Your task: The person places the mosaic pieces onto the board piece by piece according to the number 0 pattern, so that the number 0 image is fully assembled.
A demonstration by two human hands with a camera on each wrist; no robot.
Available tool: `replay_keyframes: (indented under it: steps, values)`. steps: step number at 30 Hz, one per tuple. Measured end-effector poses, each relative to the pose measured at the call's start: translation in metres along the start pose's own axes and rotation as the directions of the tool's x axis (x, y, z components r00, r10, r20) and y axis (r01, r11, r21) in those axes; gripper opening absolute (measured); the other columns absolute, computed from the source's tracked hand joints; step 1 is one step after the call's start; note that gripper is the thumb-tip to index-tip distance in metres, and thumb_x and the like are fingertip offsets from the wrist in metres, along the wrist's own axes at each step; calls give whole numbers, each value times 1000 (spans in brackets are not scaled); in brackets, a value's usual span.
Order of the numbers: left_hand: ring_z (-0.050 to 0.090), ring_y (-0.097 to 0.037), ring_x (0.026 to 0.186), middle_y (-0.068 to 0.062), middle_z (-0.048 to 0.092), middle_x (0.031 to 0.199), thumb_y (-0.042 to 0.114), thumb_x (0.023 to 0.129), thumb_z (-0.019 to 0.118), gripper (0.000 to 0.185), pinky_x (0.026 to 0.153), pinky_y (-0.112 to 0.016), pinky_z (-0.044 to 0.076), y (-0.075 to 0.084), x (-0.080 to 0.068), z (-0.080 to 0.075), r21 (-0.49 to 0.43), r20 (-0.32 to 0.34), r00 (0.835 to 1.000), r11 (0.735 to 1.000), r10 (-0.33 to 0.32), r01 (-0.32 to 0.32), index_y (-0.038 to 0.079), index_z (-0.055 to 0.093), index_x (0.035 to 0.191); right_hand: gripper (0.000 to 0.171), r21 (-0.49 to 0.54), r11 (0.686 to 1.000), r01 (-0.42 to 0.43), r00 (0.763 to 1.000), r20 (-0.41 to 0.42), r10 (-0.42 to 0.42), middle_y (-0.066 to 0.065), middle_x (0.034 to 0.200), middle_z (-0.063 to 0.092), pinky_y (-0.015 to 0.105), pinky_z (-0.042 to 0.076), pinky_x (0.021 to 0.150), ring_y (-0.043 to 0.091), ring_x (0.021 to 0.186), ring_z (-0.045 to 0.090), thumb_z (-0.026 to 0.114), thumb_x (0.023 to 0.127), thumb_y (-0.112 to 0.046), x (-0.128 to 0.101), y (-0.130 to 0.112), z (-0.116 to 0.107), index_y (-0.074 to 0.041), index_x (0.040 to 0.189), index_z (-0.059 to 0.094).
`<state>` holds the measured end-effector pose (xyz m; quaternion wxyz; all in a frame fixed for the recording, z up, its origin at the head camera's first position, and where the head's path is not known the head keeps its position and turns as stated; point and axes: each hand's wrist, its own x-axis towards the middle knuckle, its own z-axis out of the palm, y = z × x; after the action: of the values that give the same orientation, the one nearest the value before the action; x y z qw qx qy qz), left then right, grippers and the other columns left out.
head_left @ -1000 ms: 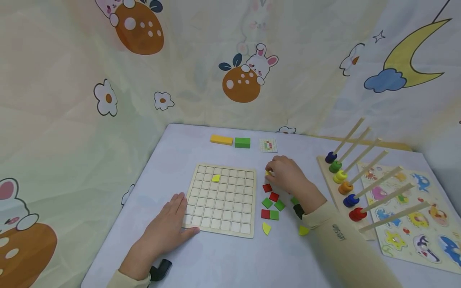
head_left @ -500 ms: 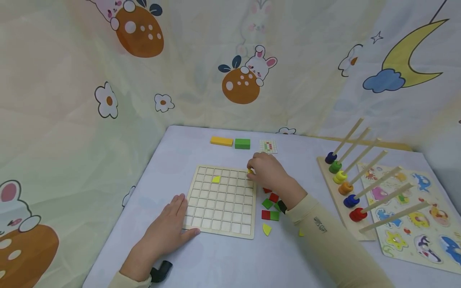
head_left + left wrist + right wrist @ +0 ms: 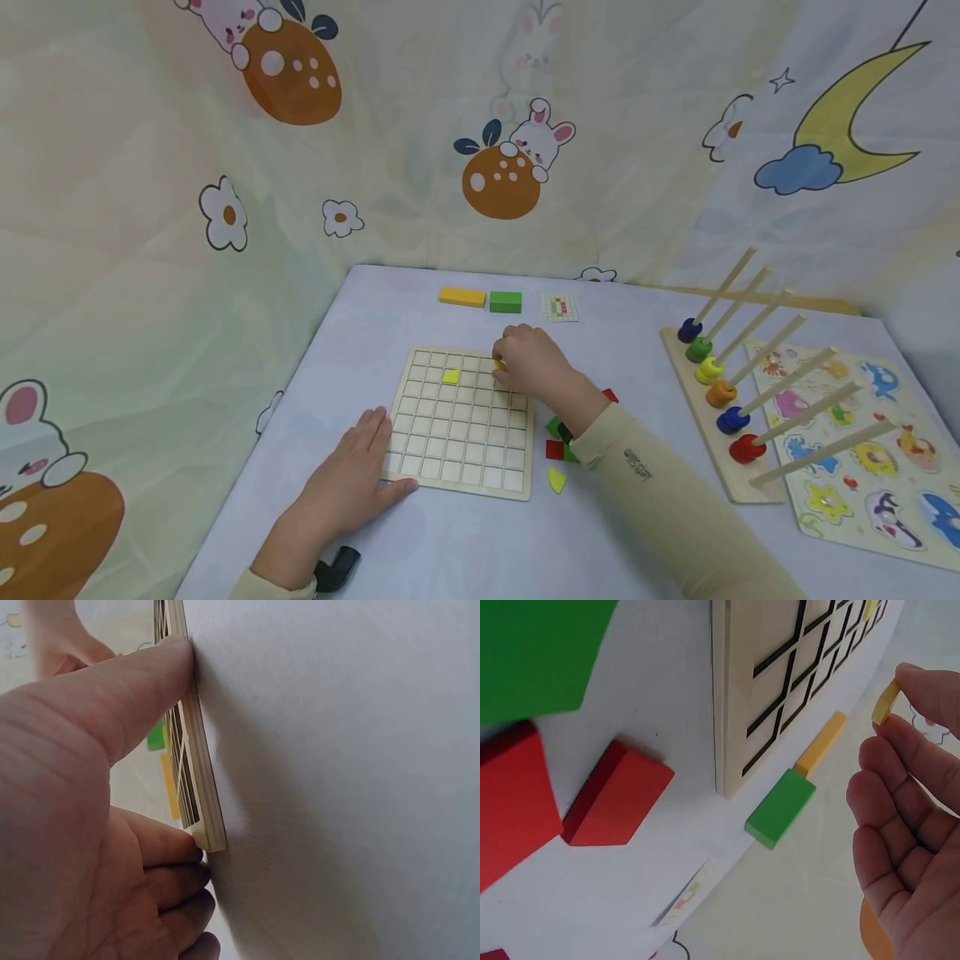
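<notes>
My right hand point(image 3: 536, 362) is over the far right part of a wooden grid board point(image 3: 452, 410), pinching a small yellow tile point(image 3: 886, 702) between thumb and index finger. Its other fingers are bent loosely in the right wrist view. My left hand point(image 3: 341, 475) rests with extended fingers at the board's near left corner; the thumb point(image 3: 142, 682) lies against the near edge. One yellow tile point(image 3: 451, 377) sits in a cell of the far rows. Right of the board are red tiles point(image 3: 619, 796), green tiles point(image 3: 540, 656) and a fan-shaped yellow tile point(image 3: 557, 480), some hidden under the right forearm.
Behind the board lie a yellow block point(image 3: 462, 297), a green block point(image 3: 506, 302) and a small pattern card point(image 3: 559, 307). To the right stands a peg rack point(image 3: 723, 450) with coloured beads and slanting rods, overlapping an animal puzzle board point(image 3: 885, 475).
My right hand has carried the yellow tile leftward from beside the loose tiles to over the board. The left hand has stayed at the board's corner.
</notes>
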<state>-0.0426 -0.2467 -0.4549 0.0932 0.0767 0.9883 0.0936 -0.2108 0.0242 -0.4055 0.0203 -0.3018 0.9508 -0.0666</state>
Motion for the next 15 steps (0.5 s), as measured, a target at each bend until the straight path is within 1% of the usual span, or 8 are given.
replay_keyframes:
  steps: [6,12,15]
  values:
    - [19,-41,162,-23,22,173,60,91,73,107,129,-58,28,0,0,1,2,-9,1000,1000,3,-3,-7,29,161,18,-1,1000,1,1000,23,-1,2,96,72,39,56,88,20,90,62,82,91,-26,6,-6,4,-11,101,81]
    - [19,-41,162,-23,22,173,60,92,72,105,129,-57,28,-2,0,1,-2,-15,1000,1000,14,-14,-8,29,161,20,-5,1000,10,999,54,-10,3,98,73,40,55,90,21,93,63,81,92,-26,13,-12,10,-10,104,81]
    - [19,-41,162,-23,22,173,60,92,72,105,129,-57,28,-2,0,1,-5,-12,1000,1000,13,-13,-7,29,161,17,-1,1000,12,998,66,-12,2,98,72,40,55,90,21,94,63,80,93,-25,15,-14,14,-10,102,80]
